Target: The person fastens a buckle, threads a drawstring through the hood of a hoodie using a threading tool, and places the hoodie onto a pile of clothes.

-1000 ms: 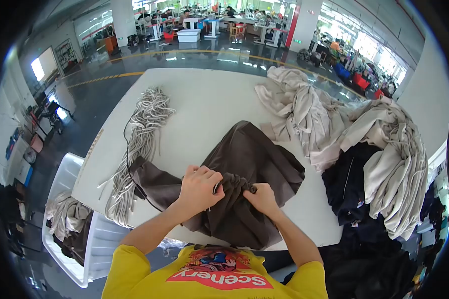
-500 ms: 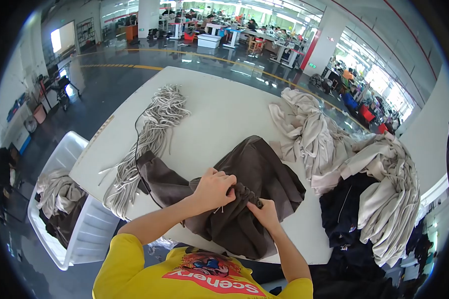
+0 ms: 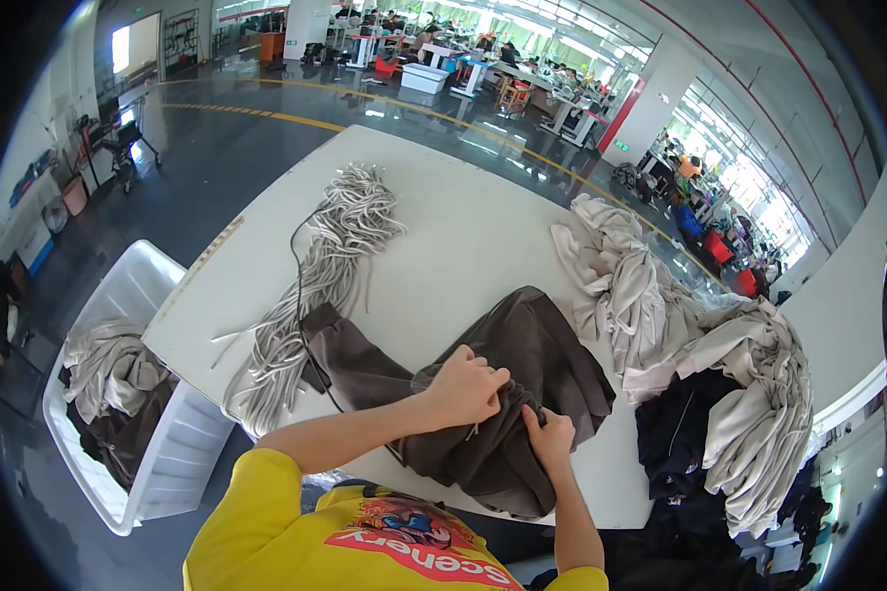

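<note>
A dark brown garment (image 3: 530, 340) lies bunched on the near part of the white table (image 3: 453, 222), with one narrow part stretched out to the left. My left hand (image 3: 468, 387) is closed on a gathered fold of it, knuckles up. Just to the right, my right hand (image 3: 550, 435) pinches the same gathered part, its thumb on top. A short pale cord end shows below my left hand; where it leads is hidden in the cloth. A thin black cord runs along the garment's left end.
Left on the table lies a bundle of pale grey drawcords (image 3: 340, 246). Beige garments (image 3: 626, 271) are heaped along the right side, beside dark navy clothing (image 3: 675, 424). A white plastic bin (image 3: 182, 448) with clothes stands at the left. People sit at workstations in the background.
The view has shifted, so the table's contents appear farther right. Both hands keep hold of the garment; the gathered part between them is turned, and my right thumb now points more upward.
</note>
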{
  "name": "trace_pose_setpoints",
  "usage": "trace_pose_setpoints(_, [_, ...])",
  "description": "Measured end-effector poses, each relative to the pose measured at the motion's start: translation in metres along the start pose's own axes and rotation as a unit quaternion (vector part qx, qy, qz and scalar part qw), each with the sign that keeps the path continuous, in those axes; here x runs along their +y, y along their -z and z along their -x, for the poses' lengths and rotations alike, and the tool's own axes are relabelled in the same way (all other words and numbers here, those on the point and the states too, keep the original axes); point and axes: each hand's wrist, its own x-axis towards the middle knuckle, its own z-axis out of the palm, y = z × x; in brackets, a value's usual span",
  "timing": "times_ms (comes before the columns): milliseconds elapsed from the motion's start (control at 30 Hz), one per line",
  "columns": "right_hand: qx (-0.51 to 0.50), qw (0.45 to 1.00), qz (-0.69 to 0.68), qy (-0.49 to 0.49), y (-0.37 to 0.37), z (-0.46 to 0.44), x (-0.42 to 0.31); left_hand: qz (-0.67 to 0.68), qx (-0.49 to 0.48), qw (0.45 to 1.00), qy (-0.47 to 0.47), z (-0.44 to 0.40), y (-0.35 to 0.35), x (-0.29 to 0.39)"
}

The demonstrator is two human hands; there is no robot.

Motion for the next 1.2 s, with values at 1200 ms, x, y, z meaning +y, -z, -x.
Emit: trace_pose_setpoints(1200, [0.243,0.904,0.324,-0.141,0.126,-0.017,-0.05,0.384,0.104,0.914,0.074,-0.021,0.061,-0.005])
